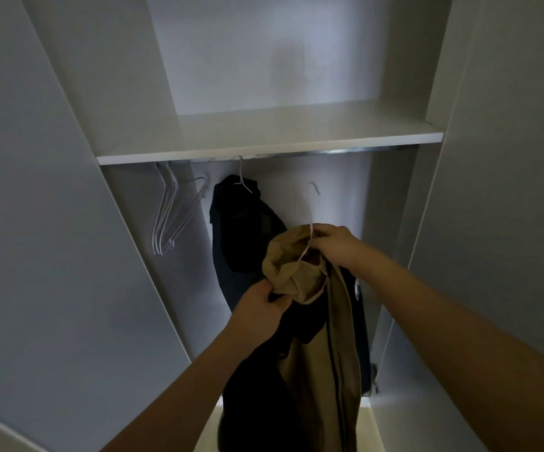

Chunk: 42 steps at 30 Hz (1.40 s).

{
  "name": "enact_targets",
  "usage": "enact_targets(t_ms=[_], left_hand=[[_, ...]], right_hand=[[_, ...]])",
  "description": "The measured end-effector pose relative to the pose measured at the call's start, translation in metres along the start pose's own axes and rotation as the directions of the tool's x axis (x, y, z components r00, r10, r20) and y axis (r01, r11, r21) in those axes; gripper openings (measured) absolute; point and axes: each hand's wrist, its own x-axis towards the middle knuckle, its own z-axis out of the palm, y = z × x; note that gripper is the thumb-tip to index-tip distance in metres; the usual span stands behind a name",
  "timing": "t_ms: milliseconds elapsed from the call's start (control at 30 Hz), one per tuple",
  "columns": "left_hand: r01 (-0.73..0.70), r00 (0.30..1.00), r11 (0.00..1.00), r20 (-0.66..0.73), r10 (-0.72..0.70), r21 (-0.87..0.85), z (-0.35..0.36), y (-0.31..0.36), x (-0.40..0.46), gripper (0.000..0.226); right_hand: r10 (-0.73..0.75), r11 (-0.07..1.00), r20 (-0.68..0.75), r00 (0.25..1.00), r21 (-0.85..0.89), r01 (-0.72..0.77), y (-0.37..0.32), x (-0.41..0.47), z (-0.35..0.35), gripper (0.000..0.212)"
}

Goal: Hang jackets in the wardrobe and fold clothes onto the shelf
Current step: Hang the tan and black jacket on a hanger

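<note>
Pinching the white hanger (309, 238) at its neck, the right hand (332, 244) lifts the tan jacket (321, 347); the left hand (259, 313) clutches its collar below the rail (329, 152).

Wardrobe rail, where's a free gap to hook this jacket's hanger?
Free: the rail right of the dark jacket, up to the right wall. The shelf above is bare too. Crowded: the left end, where empty hangers bunch beside the dark jacket.

The tan jacket (316, 337) runs off the bottom edge, so its hem cannot be seen, and it covers the lower part of the dark jacket (241, 230) hanging behind it. Most of the white hanger (311, 220) lies buried in the tan collar, and the left hand's (259, 316) fingertips are tucked under that cloth.
</note>
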Motion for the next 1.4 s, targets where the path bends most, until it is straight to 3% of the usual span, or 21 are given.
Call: enact_targets(t_ms=[67, 133, 233, 400, 533, 667, 767, 867, 1133, 1233, 1400], left_hand=[[0.014, 0.999, 0.992, 0.031, -0.01, -0.125, 0.002, 0.002, 0.003, 0.011], [0.038, 0.997, 0.969, 0.074, -0.021, -0.243, 0.008, 0.006, 0.005, 0.019], [0.079, 0.991, 0.947, 0.127, -0.041, -0.311, 0.022, 0.009, 0.019, 0.025], [0.152, 0.981, 0.928, 0.166, -0.1, -0.34, 0.044, 0.021, 0.062, 0.019], [0.184, 0.979, 0.911, 0.146, -0.139, -0.37, 0.073, 0.032, 0.109, 0.021], [0.207, 0.978, 0.88, 0.068, -0.197, -0.427, 0.1, 0.031, 0.166, 0.028], [0.222, 0.971, 0.877, 0.011, -0.24, -0.426, 0.114, 0.026, 0.207, 0.033], [0.223, 0.957, 0.86, -0.066, -0.283, -0.46, 0.126, 0.023, 0.249, 0.032], [0.175, 0.914, 0.924, -0.292, -0.28, -0.338, 0.13, 0.005, 0.332, 0.025], [0.181, 0.892, 0.931, -0.345, -0.292, -0.318, 0.119, -0.007, 0.35, 0.018], [0.122, 0.84, 0.952, -0.481, -0.249, -0.28, 0.099, -0.029, 0.352, 0.029]], right_hand=[[0.036, 0.999, 0.006, 0.999, -0.002, -0.036, -0.007, 0.008, 0.004, 0.033], [0.085, 0.991, -0.034, 0.996, -0.097, -0.088, -0.012, 0.016, 0.005, 0.034], [0.184, 0.969, -0.044, 0.982, -0.161, -0.189, -0.016, 0.029, -0.006, 0.035], [0.243, 0.968, 0.022, 0.97, -0.069, -0.241, -0.005, 0.05, -0.036, 0.035], [0.285, 0.959, -0.031, 0.958, 0.02, -0.284, 0.011, 0.085, -0.055, 0.032], [0.307, 0.951, -0.016, 0.952, 0.041, -0.306, 0.025, 0.132, -0.07, 0.031], [0.293, 0.956, 0.013, 0.956, -0.005, -0.293, 0.032, 0.167, -0.071, 0.017], [0.28, 0.96, -0.023, 0.96, -0.008, -0.281, 0.041, 0.203, -0.069, 0.023], [0.282, 0.958, -0.089, 0.955, -0.034, -0.286, 0.047, 0.286, -0.059, 0.02], [0.214, 0.977, -0.046, 0.976, 0.007, -0.214, 0.039, 0.31, -0.048, 0.025], [0.077, 0.994, 0.026, 0.997, 0.072, -0.079, 0.02, 0.33, -0.022, 0.025]])
